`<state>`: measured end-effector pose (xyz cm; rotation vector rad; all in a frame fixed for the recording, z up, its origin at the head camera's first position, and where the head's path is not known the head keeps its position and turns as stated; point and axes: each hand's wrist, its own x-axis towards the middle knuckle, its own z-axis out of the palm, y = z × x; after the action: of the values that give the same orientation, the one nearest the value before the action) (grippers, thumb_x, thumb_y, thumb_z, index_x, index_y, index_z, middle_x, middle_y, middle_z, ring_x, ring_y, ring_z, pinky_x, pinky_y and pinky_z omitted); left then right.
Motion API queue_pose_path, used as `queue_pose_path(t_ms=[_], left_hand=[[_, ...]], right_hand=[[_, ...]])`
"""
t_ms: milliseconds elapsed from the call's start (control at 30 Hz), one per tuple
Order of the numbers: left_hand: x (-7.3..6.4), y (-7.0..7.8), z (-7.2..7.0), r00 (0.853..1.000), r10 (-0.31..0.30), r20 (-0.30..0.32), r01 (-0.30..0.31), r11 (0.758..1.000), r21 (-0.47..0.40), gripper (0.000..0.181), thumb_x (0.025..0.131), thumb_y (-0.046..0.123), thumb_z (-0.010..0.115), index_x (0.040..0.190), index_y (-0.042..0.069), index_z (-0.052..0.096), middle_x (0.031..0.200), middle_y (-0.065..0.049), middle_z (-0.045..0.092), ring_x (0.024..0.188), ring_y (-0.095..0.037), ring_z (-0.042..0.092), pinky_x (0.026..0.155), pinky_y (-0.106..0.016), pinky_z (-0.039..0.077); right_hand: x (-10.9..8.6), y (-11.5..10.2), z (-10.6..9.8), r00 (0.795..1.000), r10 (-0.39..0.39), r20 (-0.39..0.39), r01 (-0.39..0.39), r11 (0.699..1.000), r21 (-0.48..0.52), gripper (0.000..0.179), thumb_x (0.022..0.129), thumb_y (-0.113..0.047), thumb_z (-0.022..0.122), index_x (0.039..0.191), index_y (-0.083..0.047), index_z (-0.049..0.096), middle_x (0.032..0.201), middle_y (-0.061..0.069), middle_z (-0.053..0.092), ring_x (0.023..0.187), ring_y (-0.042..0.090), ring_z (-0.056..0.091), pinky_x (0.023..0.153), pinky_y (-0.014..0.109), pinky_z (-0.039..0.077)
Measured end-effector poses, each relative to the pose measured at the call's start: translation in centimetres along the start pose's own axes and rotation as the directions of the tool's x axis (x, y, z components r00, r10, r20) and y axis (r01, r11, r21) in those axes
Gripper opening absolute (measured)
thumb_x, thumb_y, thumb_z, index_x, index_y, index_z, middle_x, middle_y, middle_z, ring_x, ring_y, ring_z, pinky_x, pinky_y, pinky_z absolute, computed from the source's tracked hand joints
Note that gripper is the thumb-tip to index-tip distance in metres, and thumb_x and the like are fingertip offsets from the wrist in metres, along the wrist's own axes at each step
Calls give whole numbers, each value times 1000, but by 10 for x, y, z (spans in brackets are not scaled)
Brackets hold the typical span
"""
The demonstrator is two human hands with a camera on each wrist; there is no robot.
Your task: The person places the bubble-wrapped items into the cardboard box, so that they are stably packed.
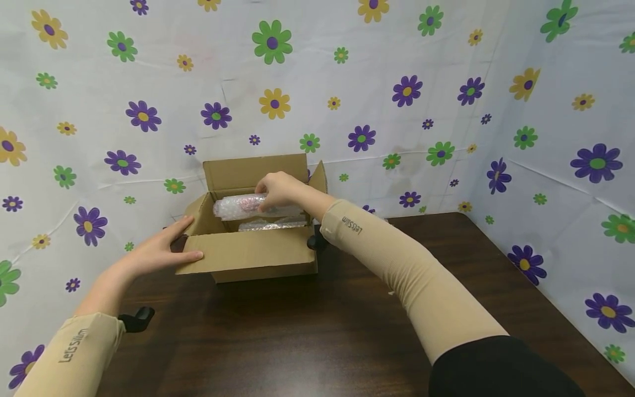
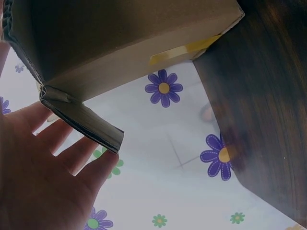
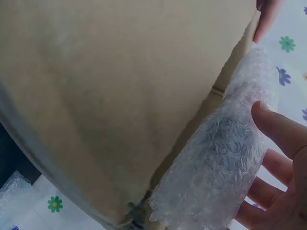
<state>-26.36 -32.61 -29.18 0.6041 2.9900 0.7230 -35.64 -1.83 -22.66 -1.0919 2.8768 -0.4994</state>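
An open cardboard box (image 1: 248, 251) stands on the table with its flaps spread outward. My right hand (image 1: 284, 190) reaches over it and grips a long bubble-wrapped package (image 1: 233, 208), tilted at the box's opening. In the right wrist view, the thumb lies on one side of the package (image 3: 216, 158) and the fingers on the other; a faint reddish patch shows through the wrap. Another bubble-wrapped piece (image 1: 278, 223) lies inside the box. My left hand (image 1: 156, 251) rests at the box's left corner, thumb over the front flap, its straight fingers (image 2: 103, 167) along the outside of the side flap.
The dark wooden table (image 1: 307, 331) extends in front of the box and to its right. Behind and to the right hangs a white flower-patterned sheet (image 1: 377, 60). Yellow tape (image 2: 187, 50) runs along the box's outer side. Some clear bubble wrap (image 3: 17, 196) shows beyond the box.
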Motion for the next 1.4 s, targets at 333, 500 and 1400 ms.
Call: queue_pose_path(t_ms=[333, 500, 1400], left_hand=[[-1, 1, 1, 1000, 6, -6, -6, 1000, 6, 99, 85, 41, 73, 155, 3, 15, 156, -29, 14, 139, -52, 15, 104, -70, 19], [-1, 2, 0, 1000, 6, -4, -6, 1000, 5, 98, 85, 42, 72, 155, 3, 14, 156, -29, 13, 139, -52, 15, 104, -70, 19], [-1, 2, 0, 1000, 18, -10, -18, 1000, -5, 99, 84, 40, 74, 154, 1, 15, 155, -30, 16, 139, -52, 16, 104, -69, 20]], right_hand=[[0, 7, 9, 999, 28, 29, -28, 1000, -8, 48, 87, -28, 74, 130, -9, 61, 131, 4, 61, 123, 21, 52, 101, 33, 43], [0, 10, 10, 999, 36, 16, -36, 999, -5, 51, 87, -28, 74, 132, -9, 60, 131, 4, 61, 122, 21, 53, 99, 31, 44], [-33, 10, -28, 992, -86, -91, 105, 966, 237, 46, 89, -27, 72, 131, -12, 61, 115, 6, 66, 106, 16, 62, 85, 26, 50]])
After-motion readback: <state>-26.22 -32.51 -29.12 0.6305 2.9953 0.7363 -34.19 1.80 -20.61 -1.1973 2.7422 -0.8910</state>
